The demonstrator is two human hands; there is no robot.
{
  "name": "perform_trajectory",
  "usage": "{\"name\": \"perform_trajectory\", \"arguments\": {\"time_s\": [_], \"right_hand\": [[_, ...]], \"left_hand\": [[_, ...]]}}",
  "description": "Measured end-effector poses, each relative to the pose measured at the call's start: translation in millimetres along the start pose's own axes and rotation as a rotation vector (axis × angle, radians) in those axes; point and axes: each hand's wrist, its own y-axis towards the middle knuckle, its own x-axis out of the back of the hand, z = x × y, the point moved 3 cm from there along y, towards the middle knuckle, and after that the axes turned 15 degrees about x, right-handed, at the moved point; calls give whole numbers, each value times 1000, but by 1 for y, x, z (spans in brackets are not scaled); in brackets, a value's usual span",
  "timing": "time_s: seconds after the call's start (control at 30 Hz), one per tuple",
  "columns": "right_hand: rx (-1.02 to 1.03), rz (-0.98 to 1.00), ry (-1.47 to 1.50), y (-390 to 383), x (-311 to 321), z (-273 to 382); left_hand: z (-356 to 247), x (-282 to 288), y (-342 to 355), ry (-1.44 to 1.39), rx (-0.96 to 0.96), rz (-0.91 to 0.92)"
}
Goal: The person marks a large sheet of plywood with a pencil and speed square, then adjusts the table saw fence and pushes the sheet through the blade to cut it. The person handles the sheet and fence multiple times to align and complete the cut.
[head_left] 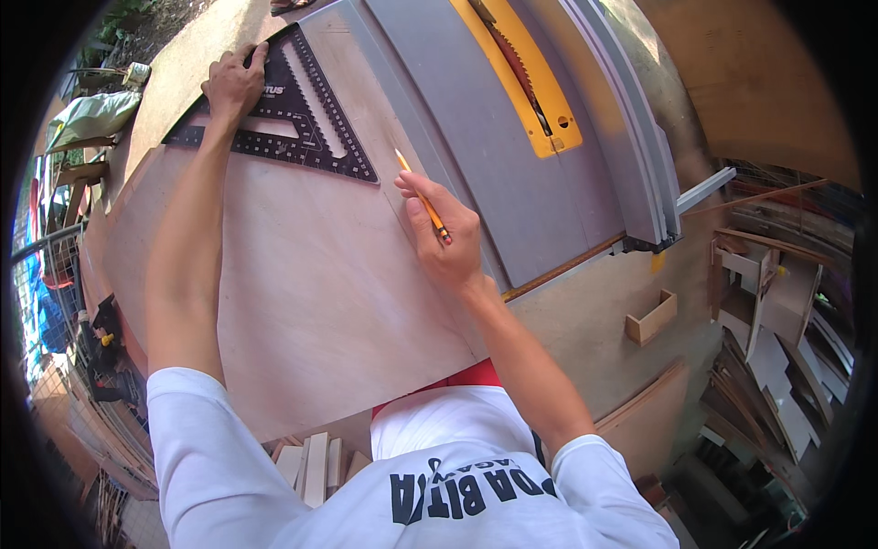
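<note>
A black triangular speed square (315, 137) lies flat on a large plywood sheet (302, 274), toward its far end. My left hand (235, 82) presses on the square's far left edge, fingers bent over its rim. Between the fingers of my right hand (445, 224) is a yellow pencil (427, 209), its point aimed up and away, near the square's right corner. Whether the tip touches the wood I cannot tell.
Right of the plywood is a grey table saw (540, 210) with a yellow insert (549, 123) and a raised toothed blade (521, 73). A metal rail fence (640, 137) runs along its right side. Wood offcuts (777, 366) are stacked at lower right. A power tool (110, 352) sits at left.
</note>
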Motion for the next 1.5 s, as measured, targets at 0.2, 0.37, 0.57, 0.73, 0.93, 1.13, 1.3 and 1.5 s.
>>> {"name": "perform_trajectory", "arguments": {"time_s": [0.2,0.37,0.57,0.73,0.93,1.13,1.3,1.5], "right_hand": [[138,103,-216,3,-12,0],[166,156,-293,1,-16,-1],[196,237,-356,3,-14,-2],[181,233,-350,3,-14,-5],[184,323,-399,5,-16,4],[160,184,-288,6,-13,-6],[123,221,-308,9,-11,-3],[175,206,-341,4,-17,-4]], "left_hand": [[-2,2,2,-3,-3,8],[-5,1,1,-45,-35,13],[0,12,-5,-65,-134,-8],[-17,31,-30,34,50,-25],[15,38,-35,45,182,-14],[13,32,-29,51,138,1],[16,21,-24,34,123,-30],[19,16,-16,-28,99,-47]]}}
